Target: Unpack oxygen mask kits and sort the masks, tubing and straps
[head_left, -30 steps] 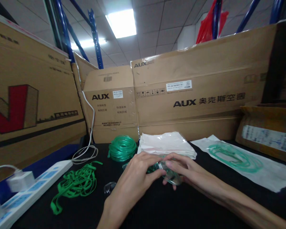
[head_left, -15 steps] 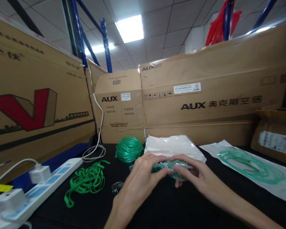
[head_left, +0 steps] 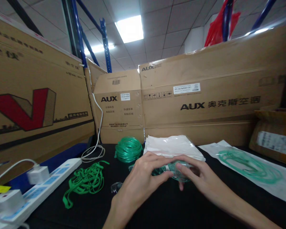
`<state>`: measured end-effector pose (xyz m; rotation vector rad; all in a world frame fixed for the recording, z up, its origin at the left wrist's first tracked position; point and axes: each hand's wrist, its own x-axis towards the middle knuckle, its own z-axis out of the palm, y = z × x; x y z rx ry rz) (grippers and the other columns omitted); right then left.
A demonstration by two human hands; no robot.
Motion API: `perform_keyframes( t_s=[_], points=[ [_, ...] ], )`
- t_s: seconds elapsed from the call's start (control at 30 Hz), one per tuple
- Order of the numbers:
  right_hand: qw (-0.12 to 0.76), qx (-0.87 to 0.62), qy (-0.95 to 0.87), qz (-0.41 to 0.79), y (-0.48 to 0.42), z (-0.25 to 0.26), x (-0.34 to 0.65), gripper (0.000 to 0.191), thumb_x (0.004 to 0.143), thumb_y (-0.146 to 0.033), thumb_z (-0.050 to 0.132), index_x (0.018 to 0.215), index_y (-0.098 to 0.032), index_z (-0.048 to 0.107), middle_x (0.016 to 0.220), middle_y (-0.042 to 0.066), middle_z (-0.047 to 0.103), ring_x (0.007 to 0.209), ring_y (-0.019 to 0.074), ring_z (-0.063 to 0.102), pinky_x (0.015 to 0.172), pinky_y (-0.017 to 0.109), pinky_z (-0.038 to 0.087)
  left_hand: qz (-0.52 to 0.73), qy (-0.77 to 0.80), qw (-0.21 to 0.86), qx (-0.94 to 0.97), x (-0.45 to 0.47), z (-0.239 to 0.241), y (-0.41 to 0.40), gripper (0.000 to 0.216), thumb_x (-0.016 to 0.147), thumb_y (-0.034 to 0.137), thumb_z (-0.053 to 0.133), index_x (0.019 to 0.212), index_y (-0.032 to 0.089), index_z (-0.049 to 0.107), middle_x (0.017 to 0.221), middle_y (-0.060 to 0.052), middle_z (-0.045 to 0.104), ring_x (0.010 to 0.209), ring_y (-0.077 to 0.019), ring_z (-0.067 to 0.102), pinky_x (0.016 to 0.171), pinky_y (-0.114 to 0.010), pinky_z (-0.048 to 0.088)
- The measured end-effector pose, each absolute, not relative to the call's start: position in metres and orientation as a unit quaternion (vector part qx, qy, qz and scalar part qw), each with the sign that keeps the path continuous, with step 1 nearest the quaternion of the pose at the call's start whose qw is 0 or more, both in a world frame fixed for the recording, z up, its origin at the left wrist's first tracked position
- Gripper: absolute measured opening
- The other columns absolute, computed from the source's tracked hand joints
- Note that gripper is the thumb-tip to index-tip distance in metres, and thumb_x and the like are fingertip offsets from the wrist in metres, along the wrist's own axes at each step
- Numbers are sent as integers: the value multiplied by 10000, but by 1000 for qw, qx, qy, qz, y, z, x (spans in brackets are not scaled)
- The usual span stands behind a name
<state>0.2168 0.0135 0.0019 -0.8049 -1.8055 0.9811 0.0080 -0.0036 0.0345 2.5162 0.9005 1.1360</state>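
Both of my hands meet over a clear plastic mask with green parts (head_left: 173,169) just above the black table (head_left: 171,210). My left hand (head_left: 143,181) pinches its left end with thumb and fingers. My right hand (head_left: 200,178) curls around its right side. A stack of white plastic bags (head_left: 173,145) lies right behind the mask. A coil of green tubing (head_left: 128,149) sits to the left of the bags.
A heap of green elastic straps (head_left: 84,183) and a small clear part (head_left: 116,187) lie at the left. A white power strip (head_left: 35,194) with plugs runs along the left edge. A bagged green tube (head_left: 250,167) lies at the right. Cardboard boxes (head_left: 205,98) wall the back.
The view has swung slightly left since a second ago. My fingers have shifted a little on the mask, which stays between both hands.
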Motion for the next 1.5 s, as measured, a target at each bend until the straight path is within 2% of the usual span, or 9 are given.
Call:
perform_keyframes(
  t_s=[0.2, 0.4, 0.57, 0.77, 0.97, 1.13, 1.33, 1.5],
  points=[
    [459, -310, -726, 407, 15, 7, 218, 372, 936, -536, 574, 1038, -200, 697, 838, 32, 705, 574, 169, 667, 637, 341, 582, 380, 306, 170, 856, 6, 36, -5, 400, 904, 230, 701, 1267, 395, 667, 1277, 58, 709, 1177, -187, 646, 1068, -341, 461],
    [452, -317, -728, 407, 15, 6, 218, 363, 946, -528, 566, 1041, -194, 669, 852, 25, 696, 590, 164, 676, 661, 333, 570, 389, 356, 233, 817, 8, 39, -9, 291, 942, 375, 642, 1228, 387, 696, 1257, 75, 714, 1178, -192, 664, 1063, -321, 461],
    [444, -310, -734, 411, 12, 5, 217, 331, 950, -507, 572, 1057, -205, 657, 951, 32, 691, 631, 149, 675, 682, 317, 569, 377, 387, 251, 804, 8, 36, -6, 240, 903, 345, 699, 1138, 326, 738, 1118, 64, 773, 1061, -174, 709, 965, -271, 491],
    [439, -302, -738, 414, 8, 7, 217, 335, 936, -527, 587, 1029, -216, 668, 961, 36, 692, 644, 145, 669, 659, 296, 572, 379, 391, 293, 786, 6, 31, -5, 189, 875, 341, 726, 1011, 233, 651, 947, 24, 773, 934, -175, 715, 839, -261, 509],
    [440, -309, -741, 402, 9, 6, 217, 350, 941, -523, 587, 1054, -203, 675, 910, 29, 692, 651, 140, 662, 658, 278, 565, 377, 399, 316, 774, 7, 30, -4, 203, 923, 397, 651, 990, 205, 643, 931, -4, 753, 909, -166, 707, 824, -255, 513],
    [433, -311, -745, 400, 9, 6, 216, 342, 962, -495, 572, 1085, -192, 675, 934, 29, 683, 679, 135, 656, 680, 280, 563, 364, 402, 334, 771, 6, 32, -4, 259, 893, 423, 685, 1016, 198, 651, 985, -16, 747, 942, -175, 699, 828, -246, 502],
    [432, -302, -748, 403, 11, 3, 216, 333, 979, -479, 553, 1117, -198, 665, 951, 33, 671, 723, 153, 663, 702, 301, 576, 354, 402, 302, 789, 3, 33, -3, 308, 994, 451, 514, 964, 194, 680, 836, 0, 723, 795, -155, 656, 733, -236, 447],
    [430, -307, -749, 398, 10, 2, 216, 331, 969, -483, 563, 1108, -198, 658, 940, 37, 671, 739, 169, 667, 711, 313, 575, 358, 405, 345, 768, 1, 29, 1, 232, 936, 414, 623, 987, 195, 683, 879, -2, 749, 847, -166, 680, 737, -230, 453]
  ],
)
